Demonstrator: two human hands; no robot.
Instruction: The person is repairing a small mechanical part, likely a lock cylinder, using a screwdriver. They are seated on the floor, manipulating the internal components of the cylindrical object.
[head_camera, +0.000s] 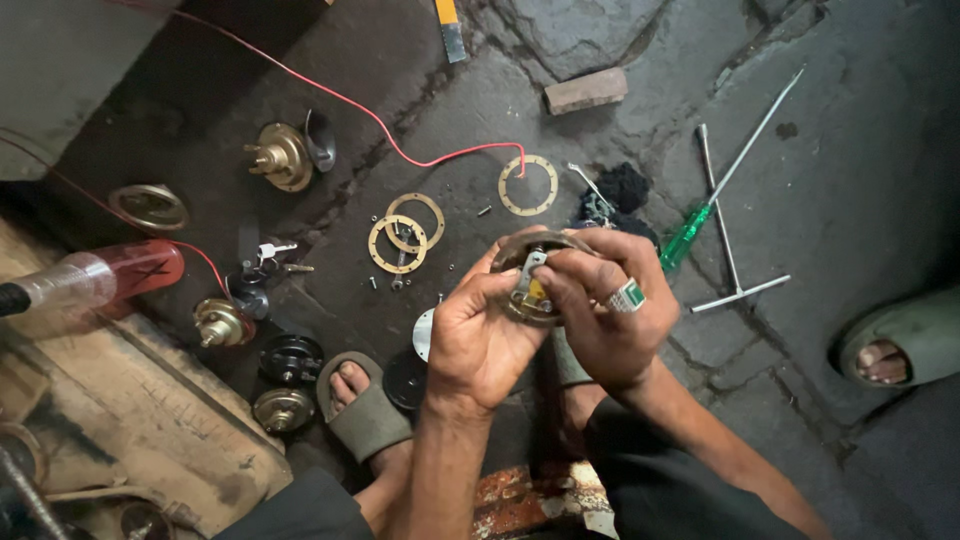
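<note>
At the centre of the frame both hands close around a round metal housing, a shallow disc-shaped part with a small bright bracket and a yellow piece showing inside it. It looks stiff and fairly heavy for its size, probably greasy and so a little slippery; the rim seems the safest place to take hold, since the small inner parts look easier to bend. The left hand cups it from below, fingers curled tight against the rim. The right hand, which wears a ring with a green stone, comes over the top, its fingers pinched together on the inner bracket. On the stone floor around them lie three thin brass rings, toward the upper middle, a red wire crossing from the upper left, a green-handled screwdriver and a T-handled wrench at right, and several brass and black round parts at left beside a sandalled foot.
</note>
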